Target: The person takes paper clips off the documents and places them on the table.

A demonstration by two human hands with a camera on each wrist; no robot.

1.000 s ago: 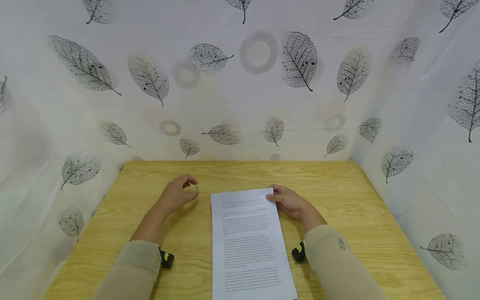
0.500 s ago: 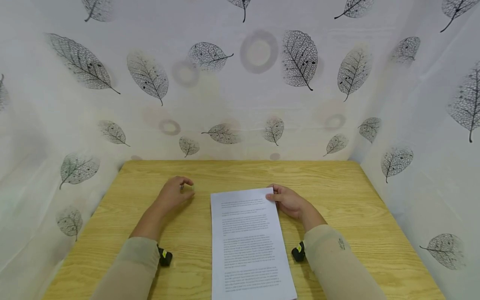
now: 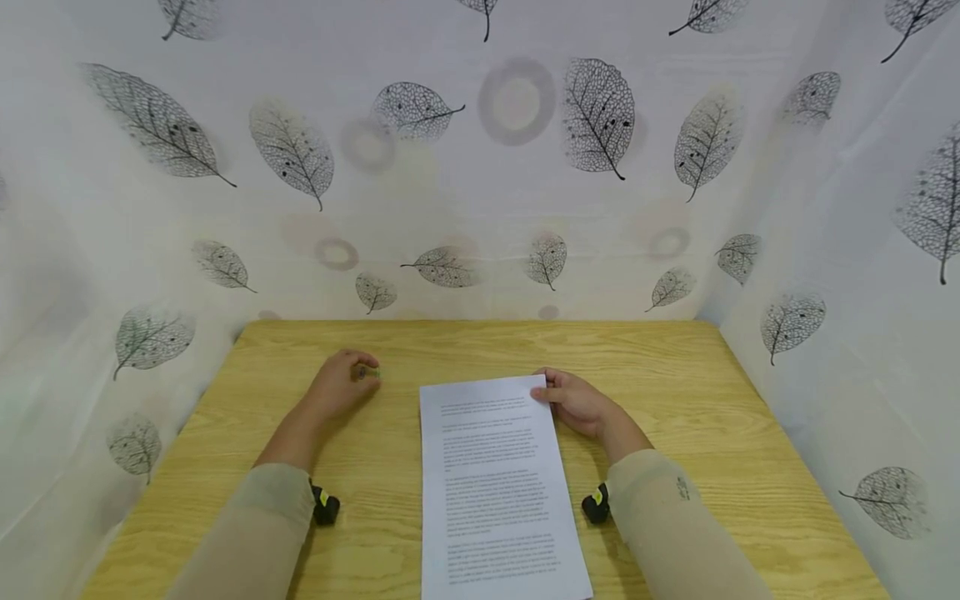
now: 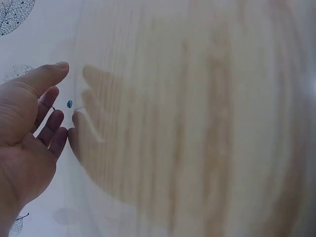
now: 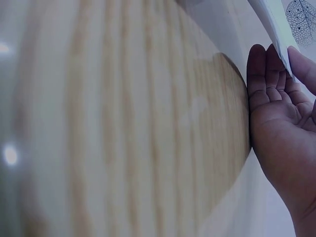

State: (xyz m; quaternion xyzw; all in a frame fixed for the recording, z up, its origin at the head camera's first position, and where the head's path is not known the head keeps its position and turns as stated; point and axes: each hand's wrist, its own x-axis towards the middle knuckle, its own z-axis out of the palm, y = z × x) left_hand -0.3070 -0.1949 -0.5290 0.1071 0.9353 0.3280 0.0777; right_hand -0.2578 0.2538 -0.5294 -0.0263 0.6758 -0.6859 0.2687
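A stack of printed paper sheets (image 3: 495, 483) lies lengthwise on the wooden table. My right hand (image 3: 581, 404) pinches its far right corner, thumb on top and fingers underneath; the right wrist view shows the sheets' edge (image 5: 276, 29) between thumb and fingers. To the left of the stack, my left hand (image 3: 337, 387) rests low over the table, thumb and forefinger apart. Within that gap is a tiny dark-blue thing (image 3: 362, 372), also a blue spot (image 4: 69, 104) in the left wrist view. A greenish glint (image 3: 377, 373) shows at the fingertips; its kind is unclear.
The table (image 3: 637, 350) has a wood-grain top and a straight far edge. A white curtain (image 3: 480, 192) with leaf prints surrounds it at the back and sides. Small black cameras (image 3: 325, 505) sit at both sleeve cuffs.
My left hand has moved slightly left, and the dark-blue thing has come into sight between its fingers. The greenish glint has shifted along with the fingertips. My right hand keeps the paper corner.
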